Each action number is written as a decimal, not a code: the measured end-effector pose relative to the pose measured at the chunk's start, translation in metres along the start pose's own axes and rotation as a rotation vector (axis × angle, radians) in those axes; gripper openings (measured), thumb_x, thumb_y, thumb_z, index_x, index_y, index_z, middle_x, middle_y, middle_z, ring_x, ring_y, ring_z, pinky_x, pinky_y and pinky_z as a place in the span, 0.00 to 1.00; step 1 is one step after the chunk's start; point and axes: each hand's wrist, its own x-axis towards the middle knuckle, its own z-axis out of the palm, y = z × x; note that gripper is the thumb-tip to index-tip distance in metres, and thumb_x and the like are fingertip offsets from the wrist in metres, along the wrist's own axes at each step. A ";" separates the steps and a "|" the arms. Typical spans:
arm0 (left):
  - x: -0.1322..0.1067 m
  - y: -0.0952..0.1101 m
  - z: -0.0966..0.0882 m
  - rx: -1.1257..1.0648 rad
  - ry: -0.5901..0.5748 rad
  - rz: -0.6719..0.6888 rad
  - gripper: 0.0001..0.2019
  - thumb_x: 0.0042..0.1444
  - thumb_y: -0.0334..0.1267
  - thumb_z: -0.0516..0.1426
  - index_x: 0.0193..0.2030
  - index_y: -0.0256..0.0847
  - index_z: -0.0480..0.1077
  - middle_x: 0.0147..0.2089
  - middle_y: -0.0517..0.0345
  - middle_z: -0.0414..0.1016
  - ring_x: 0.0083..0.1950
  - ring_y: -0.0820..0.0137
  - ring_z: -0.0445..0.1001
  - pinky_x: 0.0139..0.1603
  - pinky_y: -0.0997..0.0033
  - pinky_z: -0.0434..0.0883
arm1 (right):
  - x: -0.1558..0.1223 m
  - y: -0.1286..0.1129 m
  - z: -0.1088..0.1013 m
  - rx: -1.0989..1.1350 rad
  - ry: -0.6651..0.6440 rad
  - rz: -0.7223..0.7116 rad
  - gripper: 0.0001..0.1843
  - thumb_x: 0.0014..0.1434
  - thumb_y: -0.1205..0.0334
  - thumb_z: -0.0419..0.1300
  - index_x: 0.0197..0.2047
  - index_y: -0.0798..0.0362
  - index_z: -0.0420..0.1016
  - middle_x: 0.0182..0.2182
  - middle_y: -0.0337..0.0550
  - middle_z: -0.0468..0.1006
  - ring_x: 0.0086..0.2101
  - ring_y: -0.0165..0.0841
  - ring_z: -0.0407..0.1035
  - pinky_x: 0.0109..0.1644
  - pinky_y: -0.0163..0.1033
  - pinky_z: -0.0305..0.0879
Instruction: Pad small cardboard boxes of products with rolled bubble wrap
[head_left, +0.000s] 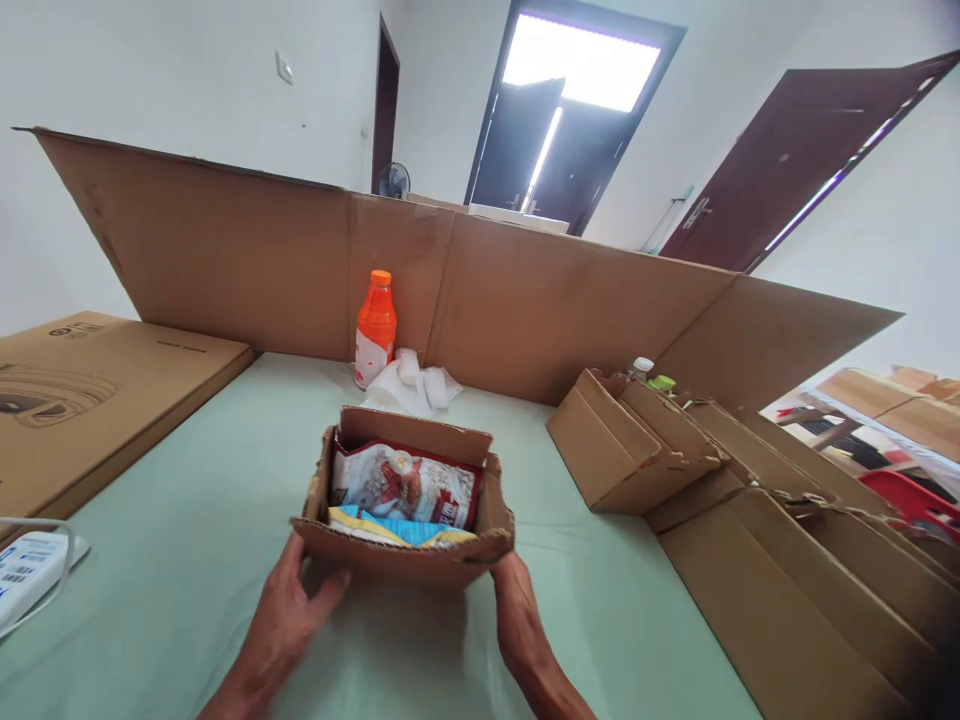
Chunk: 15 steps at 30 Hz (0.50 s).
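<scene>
Between my hands is a small open-topped cardboard box (409, 572), tipped slightly so that its inside shows. Inside it stand a dark red and white printed food bag (409, 485) and, in front of that, a blue and yellow packet (409, 528). My left hand (289, 605) grips the box's lower left corner, thumb along the front face. At the lower right corner is my right hand (517, 600), its fingers mostly hidden behind the box. Beyond the box stand an orange bottle (377, 328) and crumpled white plastic wrap (412, 385).
A pale green cloth (592, 610) covers the table. Several open cardboard boxes (630, 440) line the right side, with bottle caps showing in one. A large flat carton (112, 400) and a white power strip (37, 570) lie left. Behind rises a cardboard screen (525, 310).
</scene>
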 end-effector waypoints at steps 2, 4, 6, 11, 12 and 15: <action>0.016 -0.006 -0.006 0.037 0.074 -0.024 0.30 0.45 0.54 0.62 0.53 0.40 0.68 0.49 0.46 0.80 0.53 0.50 0.78 0.55 0.50 0.75 | 0.024 -0.018 0.016 0.068 -0.100 -0.075 0.29 0.71 0.43 0.44 0.61 0.50 0.74 0.54 0.48 0.79 0.53 0.45 0.73 0.56 0.49 0.72; 0.026 -0.013 -0.009 0.062 0.128 -0.034 0.31 0.46 0.56 0.62 0.54 0.41 0.68 0.49 0.47 0.79 0.53 0.50 0.78 0.54 0.51 0.75 | 0.043 -0.024 0.024 0.110 -0.156 -0.124 0.27 0.71 0.45 0.44 0.60 0.49 0.75 0.54 0.47 0.80 0.54 0.44 0.73 0.55 0.48 0.73; 0.028 -0.022 -0.006 0.075 0.180 -0.039 0.30 0.48 0.57 0.60 0.54 0.41 0.67 0.51 0.47 0.78 0.54 0.50 0.77 0.55 0.51 0.74 | 0.060 -0.017 0.021 0.107 -0.180 -0.148 0.26 0.71 0.46 0.45 0.56 0.48 0.78 0.53 0.47 0.80 0.54 0.44 0.73 0.55 0.49 0.73; 0.019 -0.042 0.010 0.120 0.237 -0.046 0.28 0.53 0.57 0.57 0.55 0.43 0.66 0.52 0.48 0.77 0.58 0.48 0.74 0.60 0.46 0.70 | 0.135 0.012 0.000 -0.161 -0.075 -0.229 0.20 0.65 0.46 0.56 0.45 0.50 0.83 0.58 0.53 0.76 0.57 0.47 0.71 0.57 0.52 0.71; 0.018 -0.045 0.012 0.139 0.239 -0.049 0.28 0.53 0.57 0.56 0.56 0.43 0.66 0.51 0.47 0.77 0.59 0.46 0.73 0.60 0.44 0.70 | 0.157 0.014 0.001 -0.223 -0.072 -0.260 0.18 0.64 0.48 0.57 0.44 0.50 0.83 0.60 0.54 0.74 0.58 0.48 0.69 0.58 0.54 0.69; 0.016 -0.054 0.012 0.201 0.247 -0.070 0.31 0.54 0.58 0.56 0.61 0.46 0.65 0.52 0.47 0.78 0.58 0.45 0.74 0.59 0.43 0.71 | 0.225 0.015 0.023 -0.316 -0.106 -0.322 0.12 0.60 0.56 0.60 0.42 0.49 0.84 0.62 0.52 0.71 0.61 0.49 0.65 0.65 0.59 0.61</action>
